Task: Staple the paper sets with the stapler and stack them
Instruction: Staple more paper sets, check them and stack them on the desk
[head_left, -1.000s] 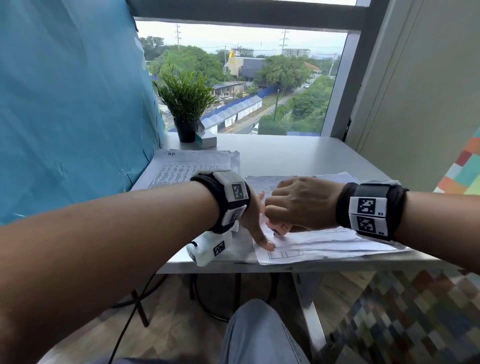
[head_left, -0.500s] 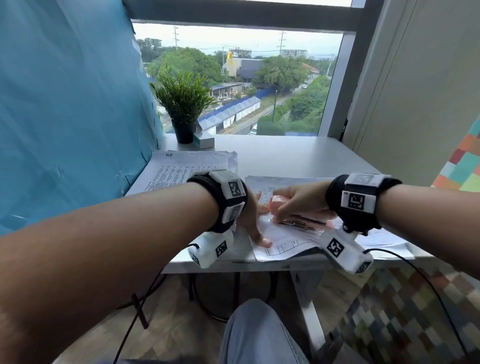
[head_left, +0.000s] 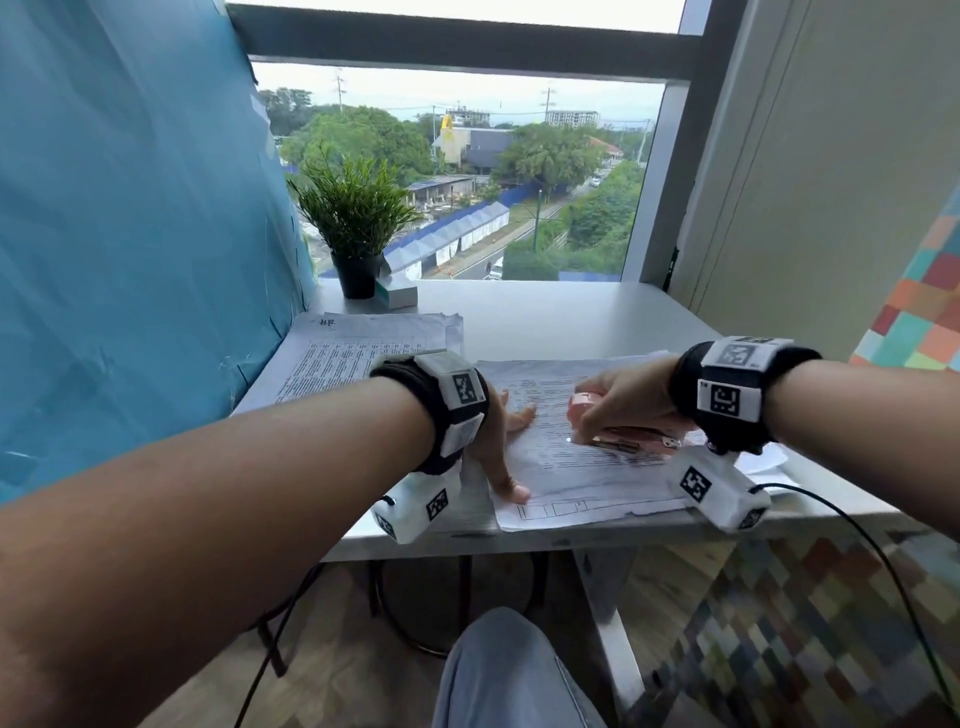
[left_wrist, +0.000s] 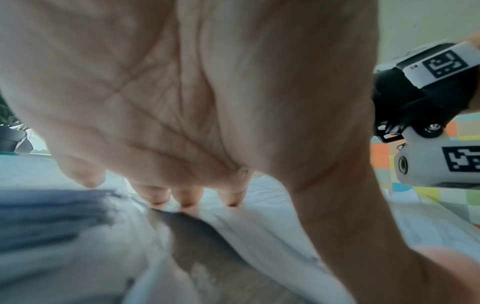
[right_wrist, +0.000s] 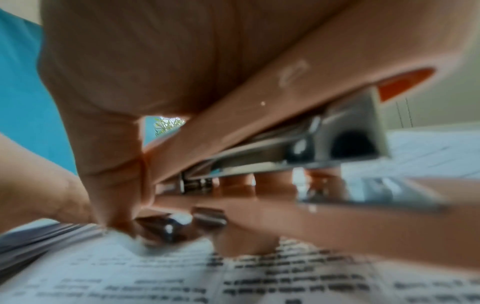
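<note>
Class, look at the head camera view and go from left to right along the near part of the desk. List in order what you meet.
Printed paper stack → left hand pressing on the paper set → pink stapler → right hand gripping it.

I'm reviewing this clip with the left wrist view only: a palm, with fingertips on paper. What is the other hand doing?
Observer: The right hand grips a pink stapler low over the printed sheets.
Reviewer: Is the stapler squeezed shut?
Observer: No. The right wrist view shows a gap between its top arm and its base.
Reviewer: Is there a finished stack anywhere?
Observer: A second pile of printed papers lies further left on the table, near a potted plant. I cannot tell whether they are stapled.
</note>
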